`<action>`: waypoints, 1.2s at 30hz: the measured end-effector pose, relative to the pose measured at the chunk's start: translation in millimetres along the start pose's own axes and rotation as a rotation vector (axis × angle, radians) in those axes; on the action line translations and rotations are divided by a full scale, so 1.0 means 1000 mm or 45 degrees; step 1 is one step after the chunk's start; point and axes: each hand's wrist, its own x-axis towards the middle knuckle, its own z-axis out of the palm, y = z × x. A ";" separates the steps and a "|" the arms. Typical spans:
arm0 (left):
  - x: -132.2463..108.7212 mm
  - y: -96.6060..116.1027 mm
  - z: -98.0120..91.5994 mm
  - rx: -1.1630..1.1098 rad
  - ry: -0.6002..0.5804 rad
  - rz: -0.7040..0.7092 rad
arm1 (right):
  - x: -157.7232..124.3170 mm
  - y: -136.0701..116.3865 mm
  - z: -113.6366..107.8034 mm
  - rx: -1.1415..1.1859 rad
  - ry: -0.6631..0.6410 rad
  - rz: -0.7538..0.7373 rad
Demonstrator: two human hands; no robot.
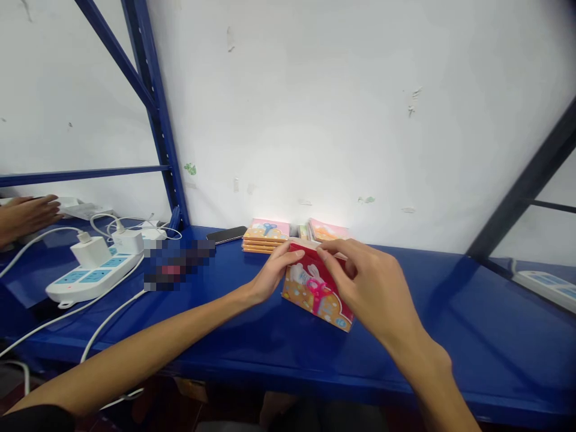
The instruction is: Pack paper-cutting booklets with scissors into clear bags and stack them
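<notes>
Near centre, the left hand [269, 273] pinched a flat, red-and-orange, rectangular paper-like packet [300, 289] by its upper-left corner, apparently steadying it tilted; rightward, the right hand's [375, 288] thumb and forefinger closed on its top edge, seemingly for fine control.

wall [279, 120]: bright, palest low at 12 o'clock
bench [418, 288]: glossy, soft shadows, 4 o'clock
floor [182, 417]: dim, 7 o'clock
patch [177, 267]: pixelated, 8 o'clock
corner: dark blur, 2 o'clock
edges: wide-angle stretch
</notes>
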 end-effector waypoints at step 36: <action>0.004 -0.046 -0.015 1.357 -0.266 0.082 | -0.078 0.099 0.030 -0.118 -0.290 0.399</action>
